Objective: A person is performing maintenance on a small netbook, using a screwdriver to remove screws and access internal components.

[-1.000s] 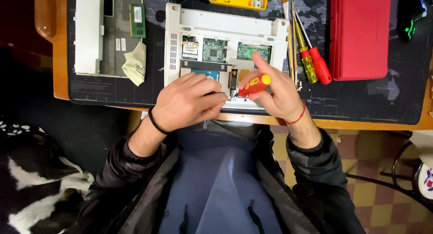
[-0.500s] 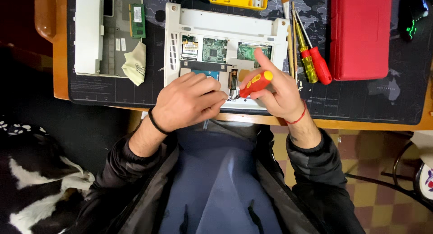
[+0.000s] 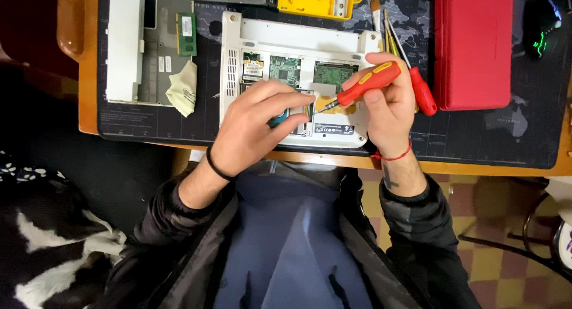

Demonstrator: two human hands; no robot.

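The person is working inside an opened white laptop (image 3: 298, 76) lying bottom-up on a dark mat (image 3: 476, 136) near the front edge of the tabletop (image 3: 86, 100). The right hand (image 3: 390, 103) is closing around a red screwdriver (image 3: 360, 89), its tip angling down-left onto the exposed boards near the middle of the case. The left hand (image 3: 256, 127) is resting on the laptop with fingers half curled, steadying a part beside the tip; whether it is pinching anything I cannot tell. This looks like the screw-driving step on an inner part, and the next move seems to call for keeping the tip seated squarely while the left hand is holding the part from shifting.

Left of the laptop a removed cover (image 3: 137, 47) is lying with a green memory stick (image 3: 187, 33) and a cloth (image 3: 183, 88). A yellow case (image 3: 316, 0) is sitting behind, a second screwdriver (image 3: 422, 89) and a red box (image 3: 473, 44) to the right. Below the tabletop, patterned floor tiles (image 3: 494, 249) are showing.
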